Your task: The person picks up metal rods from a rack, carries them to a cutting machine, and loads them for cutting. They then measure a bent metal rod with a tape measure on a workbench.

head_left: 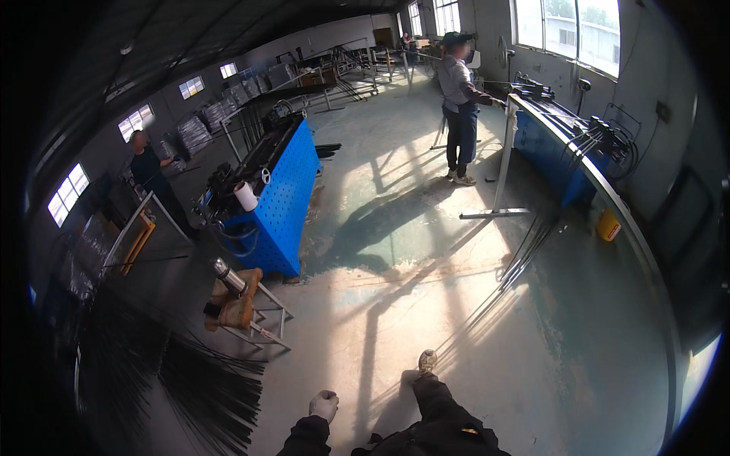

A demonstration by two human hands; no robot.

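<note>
My left hand (325, 406), in a pale glove and a dark sleeve, hangs low in front of me with its fingers curled in. Nothing shows in it, and it touches nothing. My right hand is out of the picture. One of my shoes (427, 362) is forward on the sunlit floor. Left of my hand lies a spread of thin black rods (209, 387). Beyond them stands a metal-legged stool (272, 313) with a brown padded top, and a steel flask (230, 277) lies tilted on it.
A blue machine bench (285, 197) carrying a white roll (245, 196) stands ahead left. At right, a person (460, 106) works beside a long metal rail (582, 156); long rods (506, 285) lie below. A yellow container (608, 225) sits near the wall. Another person (152, 175) stands far left.
</note>
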